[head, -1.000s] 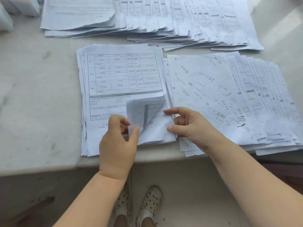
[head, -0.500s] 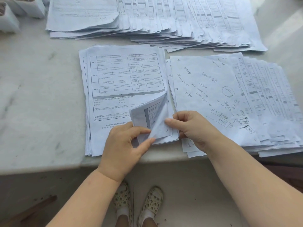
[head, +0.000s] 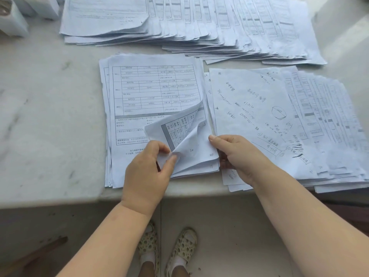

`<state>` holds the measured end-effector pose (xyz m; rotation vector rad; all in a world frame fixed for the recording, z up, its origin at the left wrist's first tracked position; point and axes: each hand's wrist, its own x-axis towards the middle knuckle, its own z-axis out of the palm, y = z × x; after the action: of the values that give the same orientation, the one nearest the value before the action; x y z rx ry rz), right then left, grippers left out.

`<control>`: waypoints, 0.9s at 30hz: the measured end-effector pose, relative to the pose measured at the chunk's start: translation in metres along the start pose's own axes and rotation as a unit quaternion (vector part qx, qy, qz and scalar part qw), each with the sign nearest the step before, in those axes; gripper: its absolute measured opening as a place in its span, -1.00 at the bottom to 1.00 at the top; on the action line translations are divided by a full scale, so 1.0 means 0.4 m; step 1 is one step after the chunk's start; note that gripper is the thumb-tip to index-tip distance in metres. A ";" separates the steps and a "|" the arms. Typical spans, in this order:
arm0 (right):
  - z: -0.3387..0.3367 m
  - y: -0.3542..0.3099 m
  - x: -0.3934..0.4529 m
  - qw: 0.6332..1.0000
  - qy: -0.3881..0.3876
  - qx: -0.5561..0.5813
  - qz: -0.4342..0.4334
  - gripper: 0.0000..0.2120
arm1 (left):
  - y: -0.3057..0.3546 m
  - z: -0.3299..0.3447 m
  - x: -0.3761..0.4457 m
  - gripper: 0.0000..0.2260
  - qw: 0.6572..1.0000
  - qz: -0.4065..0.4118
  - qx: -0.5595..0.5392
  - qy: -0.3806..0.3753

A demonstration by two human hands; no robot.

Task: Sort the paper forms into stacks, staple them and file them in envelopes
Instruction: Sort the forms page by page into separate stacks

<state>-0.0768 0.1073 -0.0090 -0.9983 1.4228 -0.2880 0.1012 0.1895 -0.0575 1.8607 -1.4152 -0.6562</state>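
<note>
A stack of printed forms (head: 151, 90) lies on the marble table in front of me. My left hand (head: 147, 172) pinches the folded-back lower right corners of its top sheets (head: 179, 128) between thumb and fingers. My right hand (head: 237, 154) holds the stack's lower right corner, thumb on top, fingers underneath. To the right lies a fanned pile (head: 319, 124) topped by a sheet with handwritten notes (head: 249, 108).
A long fanned row of forms (head: 199, 23) covers the back of the table (head: 50, 120). White boxes (head: 14, 21) stand at the far left corner. The table's front edge runs just under my wrists; my feet show on the floor below.
My left hand has folded the top sheets' corner further back and higher. My right hand shifted from pinching that corner to gripping the stack's lower right corner.
</note>
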 end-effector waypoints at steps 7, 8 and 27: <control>-0.011 0.006 -0.012 0.959 0.132 -0.233 -0.093 -0.88 | 0.023 0.001 -0.016 -0.17 0.999 -0.049 -0.018 0.013; -0.013 0.002 -0.014 0.931 0.193 -0.278 -0.133 -0.88 | 0.023 0.003 -0.015 -0.15 0.997 -0.070 -0.033 0.013; -0.136 -0.124 -0.061 0.978 0.162 0.104 -0.083 -0.82 | 0.183 -0.231 0.075 -0.80 0.994 0.086 -0.036 0.063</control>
<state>-0.1116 0.0734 0.0517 -0.9266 1.5640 -0.7363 0.1338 0.1696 0.0580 1.6725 -1.4293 -0.4895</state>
